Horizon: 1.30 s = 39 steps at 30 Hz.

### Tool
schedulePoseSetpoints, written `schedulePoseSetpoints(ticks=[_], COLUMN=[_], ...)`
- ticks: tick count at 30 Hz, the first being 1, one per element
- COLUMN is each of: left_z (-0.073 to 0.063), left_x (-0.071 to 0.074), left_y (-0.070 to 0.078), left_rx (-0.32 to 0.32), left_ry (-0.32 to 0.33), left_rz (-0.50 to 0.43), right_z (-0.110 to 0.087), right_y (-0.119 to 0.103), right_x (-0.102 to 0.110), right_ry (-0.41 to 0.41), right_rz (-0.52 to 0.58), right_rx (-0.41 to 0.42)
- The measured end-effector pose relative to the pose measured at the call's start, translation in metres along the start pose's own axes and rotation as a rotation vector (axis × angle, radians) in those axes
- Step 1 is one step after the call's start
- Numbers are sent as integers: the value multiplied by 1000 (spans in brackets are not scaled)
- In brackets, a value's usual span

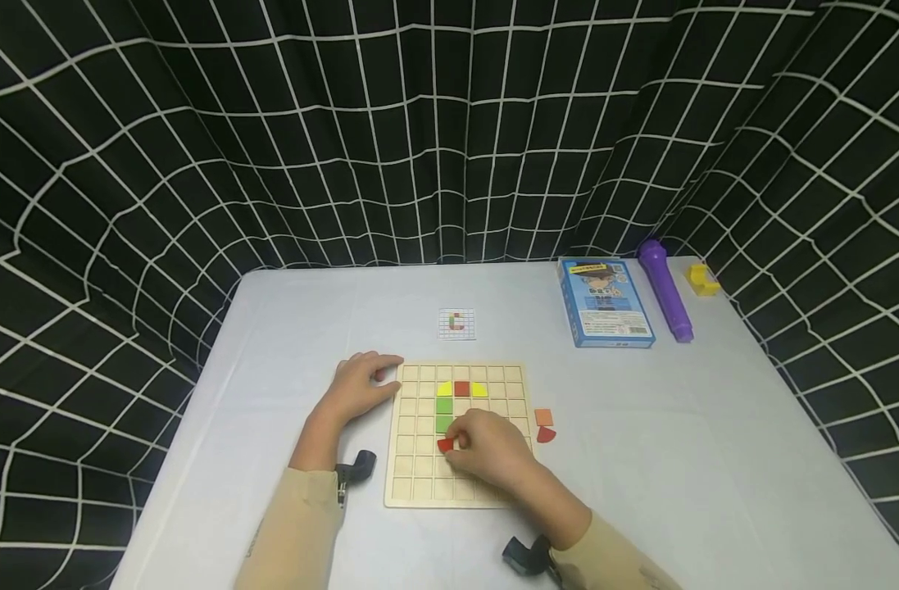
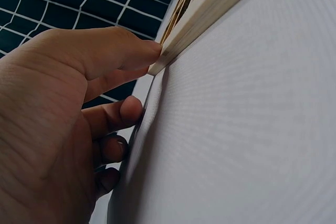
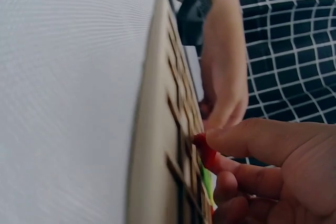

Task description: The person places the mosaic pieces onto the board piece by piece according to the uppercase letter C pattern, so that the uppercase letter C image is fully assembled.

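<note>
With thumb and fingertips my right hand (image 1: 489, 447) pinches a red quarter-circle tile (image 3: 206, 153) low over the wooden grid board (image 1: 412, 487). That tile is just below a column of two green square tiles (image 1: 444, 406). Above them, a red square tile (image 1: 461, 389) sits between two yellow tiles (image 1: 479, 390), each with a rounded side. My left hand (image 1: 356, 387) is at the board's upper left corner, its thumb and index fingertips touching the edge. The left wrist view shows its other fingers loosely bent beside the board.
An orange square tile (image 1: 542, 417) and a red quarter-circle tile (image 1: 546, 434) lie right of the board. Behind it is a small pattern card (image 1: 456, 324). A blue box (image 1: 607, 303), a purple microphone-shaped stick (image 1: 666, 291) and a yellow block (image 1: 703, 280) are at the back right.
</note>
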State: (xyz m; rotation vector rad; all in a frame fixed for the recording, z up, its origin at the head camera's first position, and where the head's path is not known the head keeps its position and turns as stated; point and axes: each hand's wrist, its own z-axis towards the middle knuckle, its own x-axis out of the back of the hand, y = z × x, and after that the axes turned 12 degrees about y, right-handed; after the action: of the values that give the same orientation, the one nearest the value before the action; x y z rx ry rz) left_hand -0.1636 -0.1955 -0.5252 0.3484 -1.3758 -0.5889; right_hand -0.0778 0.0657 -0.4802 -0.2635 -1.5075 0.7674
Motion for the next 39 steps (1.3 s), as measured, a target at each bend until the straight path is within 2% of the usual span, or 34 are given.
schedulePoseSetpoints(ticks=[5, 10, 14, 18, 22, 26, 29, 33, 39], left_z=[2, 2, 2, 2, 2, 2, 1, 0, 1], left_x=[0, 1, 2, 2, 2, 2, 1, 0, -1], left_y=[1, 1, 2, 3, 3, 3, 2, 2, 1], left_rx=[-8, -12, -12, 2, 13, 15, 17, 16, 5], left_ry=[-9, -3, 0, -1, 1, 0, -4, -7, -5], left_rz=[3, -1, -2, 0, -4, 0, 7, 8, 2], right_z=[-1, -3, -5, -8, -9, -7, -5, -6, -8], right_y=[-1, -2, 1, 6, 19, 40, 57, 75, 88], right_x=[-6, -8, -6, 5, 25, 46, 59, 71, 77], right_ry=[54, 108, 85, 65, 127, 156, 137, 107, 54], right_rz=[-72, -99, -73, -52, -46, -94, -161, -231, -247], right_rx=[35, 50, 69, 69, -7, -121, -184, -212, -245])
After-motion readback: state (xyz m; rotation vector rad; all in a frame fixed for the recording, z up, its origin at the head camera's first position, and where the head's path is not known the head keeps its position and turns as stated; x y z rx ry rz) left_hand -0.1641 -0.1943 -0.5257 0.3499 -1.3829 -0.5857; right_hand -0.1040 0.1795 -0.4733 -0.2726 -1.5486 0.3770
